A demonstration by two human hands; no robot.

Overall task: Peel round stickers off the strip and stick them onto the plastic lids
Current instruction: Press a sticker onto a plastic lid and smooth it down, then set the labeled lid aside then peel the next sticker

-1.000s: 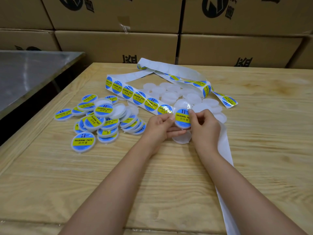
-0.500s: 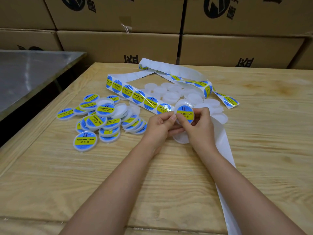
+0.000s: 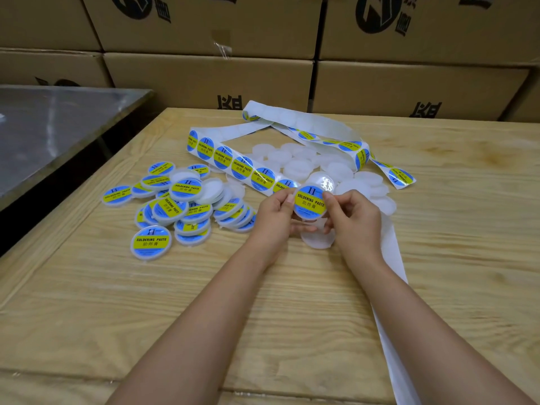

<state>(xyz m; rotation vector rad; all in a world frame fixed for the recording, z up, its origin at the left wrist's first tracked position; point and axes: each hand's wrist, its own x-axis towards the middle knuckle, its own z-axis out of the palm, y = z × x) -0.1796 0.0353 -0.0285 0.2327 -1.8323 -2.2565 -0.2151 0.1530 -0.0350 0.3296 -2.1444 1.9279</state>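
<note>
A white plastic lid with a blue and yellow "SOLDERING PASTE" sticker [image 3: 309,202] is held upright between both hands above the wooden table [image 3: 146,302]. My left hand [image 3: 276,217] grips its left edge, thumb on the rim. My right hand [image 3: 355,219] pinches its right edge. The sticker strip [image 3: 233,163] runs from the back left down to the hands, and its bare white backing [image 3: 388,287] trails off the front edge. Bare white lids [image 3: 298,163] lie in a loose pile behind the hands; one [image 3: 317,239] lies beneath them.
A heap of several stickered lids [image 3: 178,206] lies to the left of the hands. Stacked cardboard boxes [image 3: 409,89] wall off the back. A grey metal table [image 3: 52,127] stands at the left, with a dark gap between it and the wooden table.
The stickered lid has tilted up to face me and sits slightly higher and left. My right fingers have slid from pressing the sticker's face to the lid's right edge.
</note>
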